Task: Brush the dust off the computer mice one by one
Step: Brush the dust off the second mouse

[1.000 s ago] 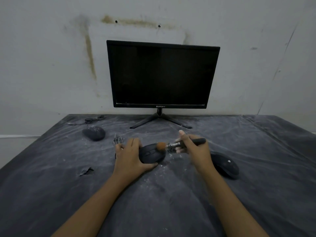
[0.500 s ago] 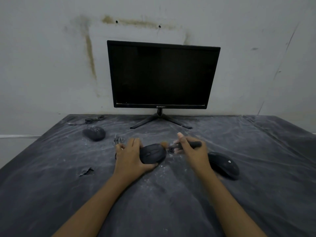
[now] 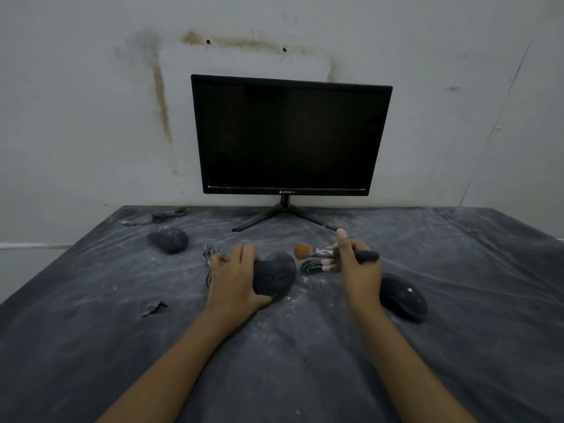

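Note:
My left hand (image 3: 233,277) grips a dark computer mouse (image 3: 274,277) from its left side in the middle of the table. My right hand (image 3: 355,264) holds a small brush (image 3: 335,253) by its black handle. The orange bristle tip (image 3: 302,250) hangs just above and to the right of the held mouse, not touching it. A second dark mouse (image 3: 403,297) lies on the cloth right of my right hand. A third, dusty mouse (image 3: 168,239) sits at the far left with its cable (image 3: 161,216) behind it.
A black monitor (image 3: 290,135) on a tripod stand (image 3: 283,216) stands at the back against the wall. The table is covered by a dark dusty cloth (image 3: 305,361) under clear plastic, with a small tear (image 3: 154,308) on the left. A coiled cable (image 3: 311,265) lies between my hands.
The brush tip was down against the mouse and has lifted up and to the right, clear of it. My left hand has kept its grip on the mouse.

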